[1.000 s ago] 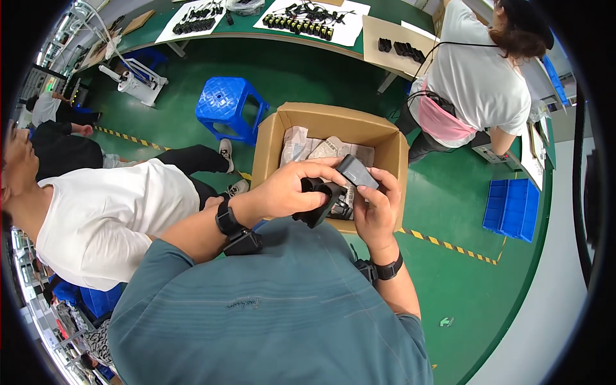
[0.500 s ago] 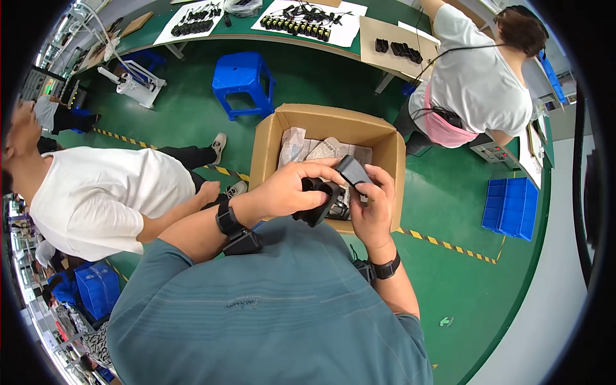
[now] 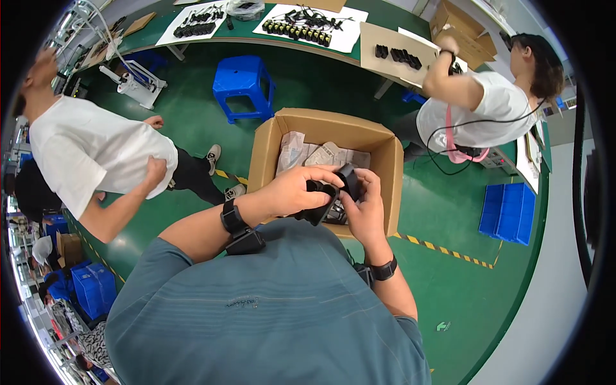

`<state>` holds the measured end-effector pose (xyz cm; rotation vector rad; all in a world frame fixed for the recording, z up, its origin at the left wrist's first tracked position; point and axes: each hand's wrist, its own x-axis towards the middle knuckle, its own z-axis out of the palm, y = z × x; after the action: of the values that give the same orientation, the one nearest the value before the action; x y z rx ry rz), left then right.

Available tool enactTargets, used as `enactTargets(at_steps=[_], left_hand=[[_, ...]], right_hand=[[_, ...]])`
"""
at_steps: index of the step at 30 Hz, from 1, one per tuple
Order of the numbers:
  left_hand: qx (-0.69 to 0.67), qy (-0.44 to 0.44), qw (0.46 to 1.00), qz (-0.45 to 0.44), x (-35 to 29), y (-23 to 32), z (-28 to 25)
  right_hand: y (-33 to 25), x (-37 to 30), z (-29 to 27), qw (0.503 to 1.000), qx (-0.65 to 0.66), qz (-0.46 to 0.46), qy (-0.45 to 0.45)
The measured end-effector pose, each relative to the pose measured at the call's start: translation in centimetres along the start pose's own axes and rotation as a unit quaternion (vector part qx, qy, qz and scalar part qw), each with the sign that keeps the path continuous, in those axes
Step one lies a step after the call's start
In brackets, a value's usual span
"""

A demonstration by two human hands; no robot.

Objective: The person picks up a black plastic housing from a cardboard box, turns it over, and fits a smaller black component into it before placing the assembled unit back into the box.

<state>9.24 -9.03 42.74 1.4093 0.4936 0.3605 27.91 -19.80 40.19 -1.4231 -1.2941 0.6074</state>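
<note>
My left hand (image 3: 294, 191) is closed around a black hollow plastic piece (image 3: 316, 208) with round openings. Facing it, my right hand (image 3: 366, 208) grips a dark, block-shaped black part (image 3: 349, 178) between thumb and fingers. The two black things are close together; whether they touch is partly hidden by my fingers. Both hands are over an open cardboard box (image 3: 264, 154). Inside it lie crumpled paper sheets (image 3: 326, 154) and some dark items, mostly hidden beneath my hands.
A blue stool (image 3: 240, 80) stands beyond the box. Farther back, a green workbench (image 3: 247, 31) holds rows of black devices. A person in white (image 3: 96, 154) is at left, another (image 3: 491, 106) at right by the bench. A blue crate (image 3: 507, 212) sits on the floor at right.
The block-shaped part in my right hand has turned and come closer to the left-hand piece. The person at right has turned and drawn an arm in; the one at left has shifted.
</note>
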Motion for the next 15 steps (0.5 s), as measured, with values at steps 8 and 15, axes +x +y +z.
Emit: enactTargets(at_steps=[8, 15], left_hand=[[-0.109, 0.108, 0.985, -0.08, 1.2, -3.2, -0.2], [-0.117, 0.194, 0.971, -0.071, 3.4, -6.9, -0.1]], right_hand=[[2.2, -1.0, 0.2, 0.776, 0.528, 0.34, -0.054], [2.0, 0.5, 4.1, 0.828, 0.427, 0.364, -0.005]])
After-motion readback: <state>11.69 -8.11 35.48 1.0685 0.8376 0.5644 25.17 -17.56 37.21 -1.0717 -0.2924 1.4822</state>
